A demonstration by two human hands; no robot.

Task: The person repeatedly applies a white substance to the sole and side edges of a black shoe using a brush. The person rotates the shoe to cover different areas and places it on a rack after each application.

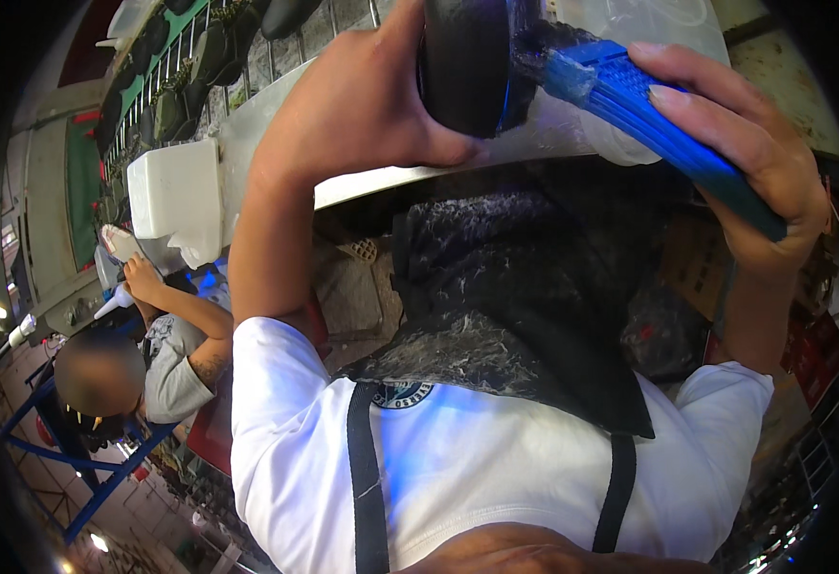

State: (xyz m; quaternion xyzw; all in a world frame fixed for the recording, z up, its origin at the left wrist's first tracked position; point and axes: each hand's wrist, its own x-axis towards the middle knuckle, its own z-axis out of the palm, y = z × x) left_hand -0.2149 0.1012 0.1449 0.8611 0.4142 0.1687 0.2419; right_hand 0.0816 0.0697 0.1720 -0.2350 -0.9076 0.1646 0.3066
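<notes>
Near the top edge, my left hand is wrapped round a smooth black piece that looks like a shoe; only its rounded end shows, and the rest is cut off by the frame. My right hand grips a brush by its ridged blue handle. The brush's dark, caked head meets the right side of the black shoe. Dried, pale residue coats the neck of the handle. Both hands are above the edge of a white work surface.
On the left, a wire rack carries several dark shoe-like pieces. A white plastic container stands beside it. Under the brush is a translucent tub. A co-worker at the lower left holds a pale piece. My dark apron hangs below the surface.
</notes>
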